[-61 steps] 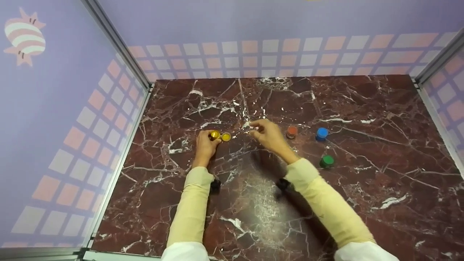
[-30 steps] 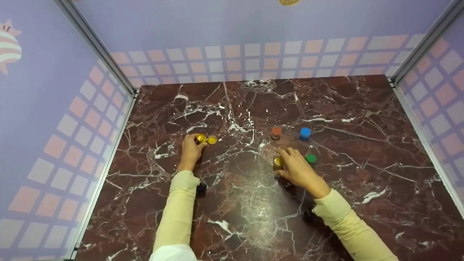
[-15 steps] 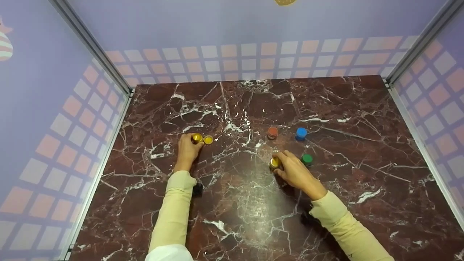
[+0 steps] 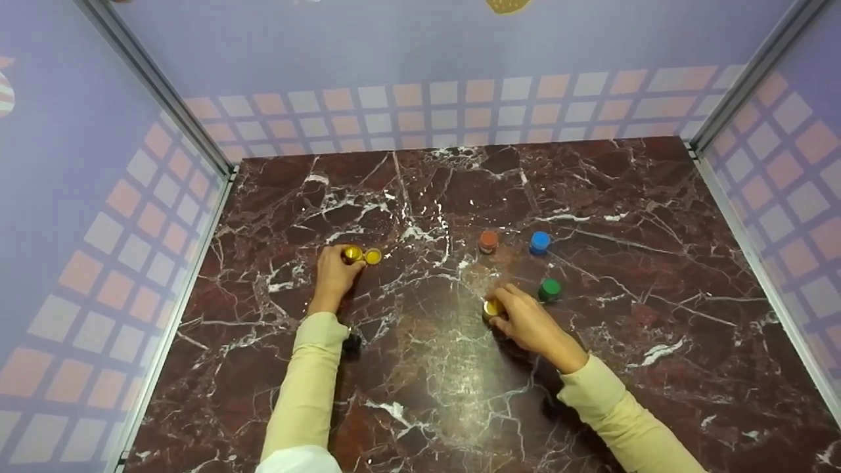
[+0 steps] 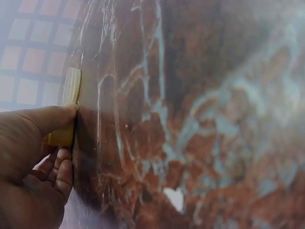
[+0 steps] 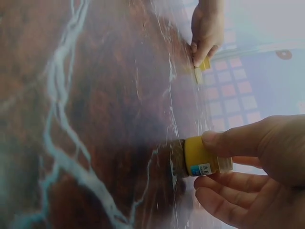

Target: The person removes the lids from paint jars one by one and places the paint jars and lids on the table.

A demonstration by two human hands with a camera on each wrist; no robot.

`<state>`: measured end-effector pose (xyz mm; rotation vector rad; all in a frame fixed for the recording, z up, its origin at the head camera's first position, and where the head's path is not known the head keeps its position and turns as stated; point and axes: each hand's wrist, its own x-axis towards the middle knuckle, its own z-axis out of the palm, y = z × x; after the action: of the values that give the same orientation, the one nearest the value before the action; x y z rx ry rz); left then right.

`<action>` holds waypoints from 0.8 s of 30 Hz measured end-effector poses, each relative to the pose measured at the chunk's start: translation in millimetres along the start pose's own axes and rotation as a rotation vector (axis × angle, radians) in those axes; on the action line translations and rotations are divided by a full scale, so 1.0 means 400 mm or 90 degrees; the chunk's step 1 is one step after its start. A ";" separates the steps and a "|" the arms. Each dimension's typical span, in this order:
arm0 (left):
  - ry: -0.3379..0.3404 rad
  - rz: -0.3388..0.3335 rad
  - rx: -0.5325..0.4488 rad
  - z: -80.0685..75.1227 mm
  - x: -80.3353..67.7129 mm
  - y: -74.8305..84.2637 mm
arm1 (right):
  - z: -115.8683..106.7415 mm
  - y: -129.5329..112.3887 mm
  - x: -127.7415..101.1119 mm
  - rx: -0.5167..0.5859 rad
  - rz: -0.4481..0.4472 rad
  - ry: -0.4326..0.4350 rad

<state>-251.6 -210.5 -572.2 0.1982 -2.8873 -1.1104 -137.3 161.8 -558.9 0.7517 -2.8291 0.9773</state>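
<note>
My left hand (image 4: pixel 347 259) grips a small gold-topped jar (image 4: pixel 353 253) standing on the marble table (image 4: pixel 657 197). A loose yellow lid (image 4: pixel 372 255) lies right beside it. In the left wrist view, my thumb presses the yellow jar (image 5: pixel 62 136) next to the lid (image 5: pixel 72 86). My right hand (image 4: pixel 500 305) holds a second yellow jar (image 4: pixel 493 307) between thumb and fingers. That jar (image 6: pixel 202 156) stands on the table and shows a small label. The left hand (image 6: pixel 206 31) shows far off in the right wrist view.
A red-capped jar (image 4: pixel 487 241) and a blue-capped jar (image 4: pixel 539 242) stand beyond my right hand. A green-capped jar (image 4: pixel 549 289) stands just right of it. Lilac walls with a tile pattern (image 4: pixel 460 98) close the table at the back and both sides.
My right hand moved from the middle of the table, near the yellow lid, back toward me and now grips a yellow jar left of the green one. The left hand stayed put.
</note>
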 end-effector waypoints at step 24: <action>0.048 -0.058 0.024 -0.005 -0.020 0.018 | 0.010 -0.023 -0.021 0.049 0.007 -0.032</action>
<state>-244.2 -205.6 -565.9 0.3684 -2.8599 -1.0368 -125.1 156.7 -558.5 0.7801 -2.8547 1.0898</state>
